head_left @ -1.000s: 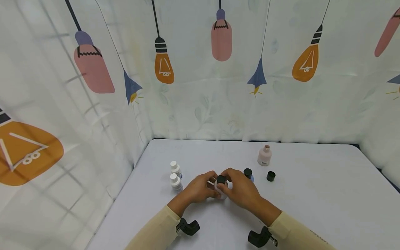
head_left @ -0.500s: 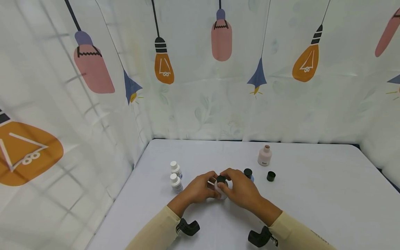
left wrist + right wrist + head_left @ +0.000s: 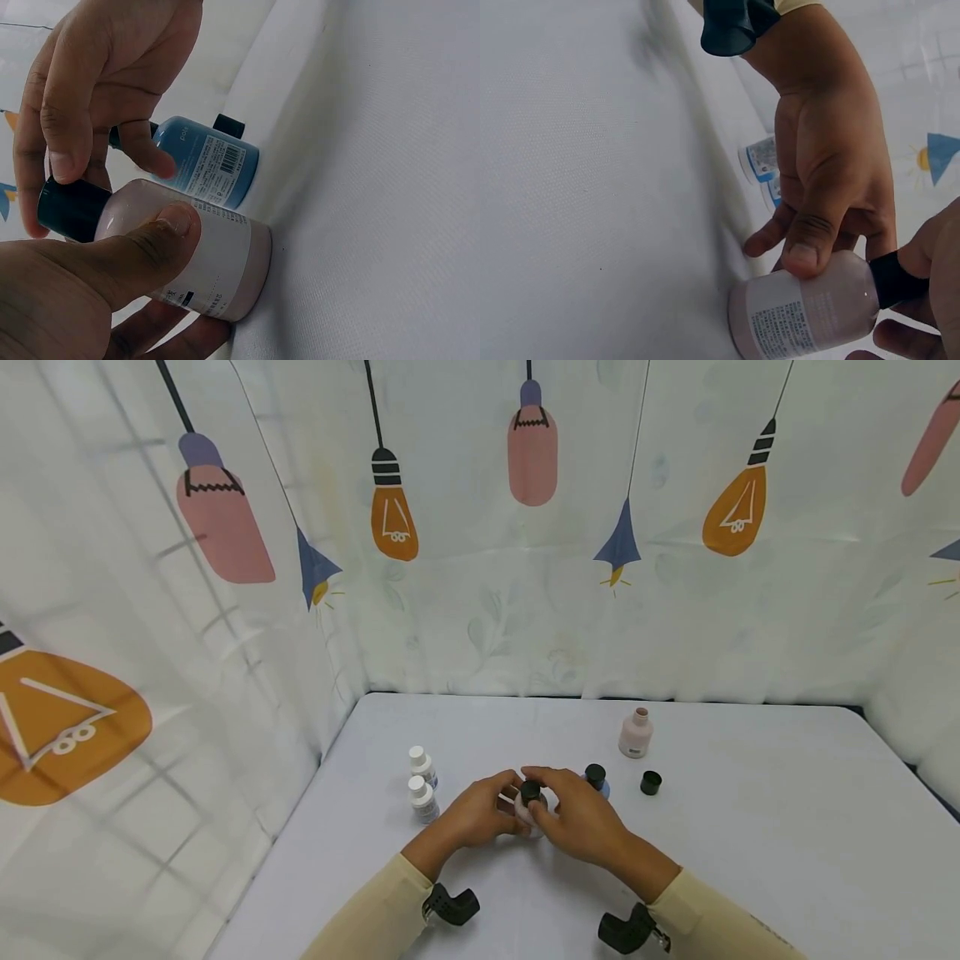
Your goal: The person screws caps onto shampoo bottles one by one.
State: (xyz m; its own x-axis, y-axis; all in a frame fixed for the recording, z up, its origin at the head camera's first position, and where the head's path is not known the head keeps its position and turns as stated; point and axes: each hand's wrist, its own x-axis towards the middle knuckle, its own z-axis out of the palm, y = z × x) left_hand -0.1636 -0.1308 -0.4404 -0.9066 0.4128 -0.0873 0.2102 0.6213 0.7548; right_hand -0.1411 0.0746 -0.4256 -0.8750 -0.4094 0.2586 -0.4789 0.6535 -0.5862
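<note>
A pale pink bottle with a white label and black cap stands on the table between both hands. My left hand grips its body, the thumb lying along the near side and the other fingers behind. My right hand is at the top of the bottle, thumb and index finger on opposite sides of the cap, pinching it. Behind that hand a blue bottle with a black cap is partly hidden.
Two white-capped bottles stand to the left on the white table. An uncapped pink bottle stands at the back right, with a loose black cap in front of it. A patterned curtain hangs behind.
The right hand's fingers have shifted slightly around the black cap, which shows more clearly now. The left hand and the bottle have stayed in place.
</note>
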